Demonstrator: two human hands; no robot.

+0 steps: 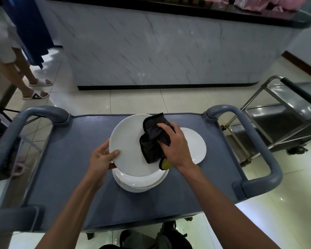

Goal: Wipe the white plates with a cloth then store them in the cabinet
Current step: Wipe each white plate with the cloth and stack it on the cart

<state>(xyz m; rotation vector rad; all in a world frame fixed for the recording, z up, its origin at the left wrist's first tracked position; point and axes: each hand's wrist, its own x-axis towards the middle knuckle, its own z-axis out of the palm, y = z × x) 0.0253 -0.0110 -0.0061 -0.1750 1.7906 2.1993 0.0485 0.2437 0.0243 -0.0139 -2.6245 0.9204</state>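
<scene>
A large white plate [129, 146] is held tilted above a stack of white plates [138, 182] on the grey cart top [70, 168]. My left hand [101, 157] grips the plate's left rim, thumb on its face. My right hand [174, 146] holds a dark grey cloth [152, 142] with a yellow underside and presses it on the plate's right part. Another white plate [196, 146] lies flat on the cart to the right, partly hidden by my right hand.
The cart has raised grey handles at the left [16, 126] and right [255, 133]. A steel trolley [284, 115] stands at the right. A marble-fronted counter [160, 47] stands ahead. A person's legs in white sandals [36, 87] are at the far left.
</scene>
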